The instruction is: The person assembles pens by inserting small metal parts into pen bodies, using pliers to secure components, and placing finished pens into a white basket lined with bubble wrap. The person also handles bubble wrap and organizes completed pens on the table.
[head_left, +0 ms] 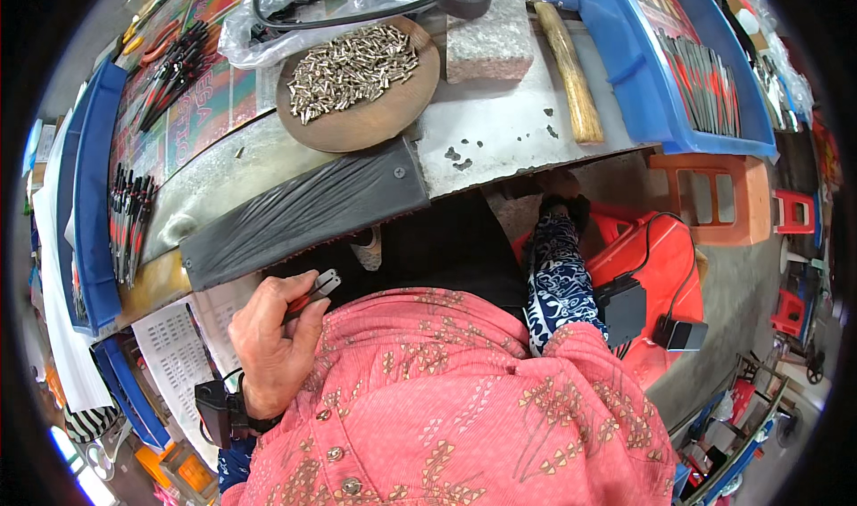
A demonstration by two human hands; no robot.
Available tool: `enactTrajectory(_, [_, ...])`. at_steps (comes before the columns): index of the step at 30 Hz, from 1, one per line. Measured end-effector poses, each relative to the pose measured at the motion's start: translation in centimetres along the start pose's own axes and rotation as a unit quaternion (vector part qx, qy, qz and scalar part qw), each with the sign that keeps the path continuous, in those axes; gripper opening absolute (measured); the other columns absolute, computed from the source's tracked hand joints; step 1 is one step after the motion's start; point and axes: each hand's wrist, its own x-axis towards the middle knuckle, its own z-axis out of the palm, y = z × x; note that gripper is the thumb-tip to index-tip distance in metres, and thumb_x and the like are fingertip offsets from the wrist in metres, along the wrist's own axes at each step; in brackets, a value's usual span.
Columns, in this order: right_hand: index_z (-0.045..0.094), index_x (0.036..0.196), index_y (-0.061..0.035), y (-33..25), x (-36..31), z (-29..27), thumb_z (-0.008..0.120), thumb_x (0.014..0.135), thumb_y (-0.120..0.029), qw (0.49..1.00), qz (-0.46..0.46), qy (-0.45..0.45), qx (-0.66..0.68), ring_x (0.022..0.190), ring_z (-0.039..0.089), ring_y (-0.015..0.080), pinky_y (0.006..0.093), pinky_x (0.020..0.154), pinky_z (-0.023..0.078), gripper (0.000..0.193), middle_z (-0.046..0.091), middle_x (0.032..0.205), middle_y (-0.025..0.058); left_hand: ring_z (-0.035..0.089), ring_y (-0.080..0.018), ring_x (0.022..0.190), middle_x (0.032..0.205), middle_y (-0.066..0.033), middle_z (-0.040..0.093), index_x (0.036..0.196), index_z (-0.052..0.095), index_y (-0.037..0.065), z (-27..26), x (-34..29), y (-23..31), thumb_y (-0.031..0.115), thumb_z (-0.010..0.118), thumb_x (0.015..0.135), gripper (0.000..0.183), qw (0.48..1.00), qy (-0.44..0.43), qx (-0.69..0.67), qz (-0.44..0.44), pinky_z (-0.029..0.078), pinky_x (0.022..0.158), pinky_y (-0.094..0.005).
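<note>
My left hand (277,332) is raised at the near left, below the bench edge. Its fingers and thumb are closed around a small red-and-black piece with a flat metal end (327,283) that has small holes; its exact kind is not clear. My right forearm (562,278), in a blue-and-white patterned sleeve, reaches forward to the bench's front edge. My right hand (561,183) is in shadow there, so its fingers and anything in them are hidden. Slim red-and-black pieces (132,225) like the held one lie at the bench's left.
A round wooden dish (417,95) heaped with metal rivets (353,68) sits on the bench, beside a stone block (488,41) and a wooden handle (571,77). Blue bins (94,193) (656,104) flank it. A black ridged pad (308,216) lines its front edge. A red stool (656,314) stands right.
</note>
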Motion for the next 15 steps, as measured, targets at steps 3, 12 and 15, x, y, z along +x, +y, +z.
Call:
enactTrajectory(3, [0.072, 0.106, -0.0193, 0.6, 0.4, 0.3, 0.066, 0.073, -0.063, 1.000, 0.017, 0.001, -0.004, 0.094, 0.068, 0.0243, 0.0385, 0.076, 0.055, 0.055, 0.071, 0.103, 0.0057, 0.065, -0.0254, 0.067, 0.083, -0.0139, 0.066, 0.098, 0.066, -0.001, -0.2, 0.0, 0.1, 0.000, 0.074, 0.075, 0.025, 1.000, -0.003, -0.008, 0.005, 0.051, 0.060, -0.0299])
enactTrajectory(12, [0.066, 0.116, -0.0163, -1.3, 3.6, 1.3, 0.062, 0.079, -0.056, 0.974, -0.178, 0.065, -0.125, 0.107, 0.062, 0.0290, 0.0407, 0.091, 0.049, 0.055, 0.066, 0.115, 0.0089, 0.063, -0.0163, 0.068, 0.083, -0.0109, 0.067, 0.098, 0.063, -0.002, -1.4, -0.4, 0.4, -0.001, 0.072, 0.078, 0.022, 0.996, 0.029, -0.076, -0.030, 0.049, 0.063, -0.0256])
enactTrajectory(15, [0.065, 0.117, -0.0137, -3.1, 1.4, -0.5, 0.061, 0.082, -0.051, 0.956, -0.255, 0.092, -0.114, 0.107, 0.062, 0.0296, 0.0410, 0.091, 0.049, 0.052, 0.066, 0.116, 0.0102, 0.054, -0.0038, 0.071, 0.082, -0.0029, 0.064, 0.101, 0.060, -0.004, -2.2, -0.8, 0.1, 0.000, 0.067, 0.087, 0.016, 0.931, -0.006, -0.334, -0.147, 0.043, 0.060, -0.0198])
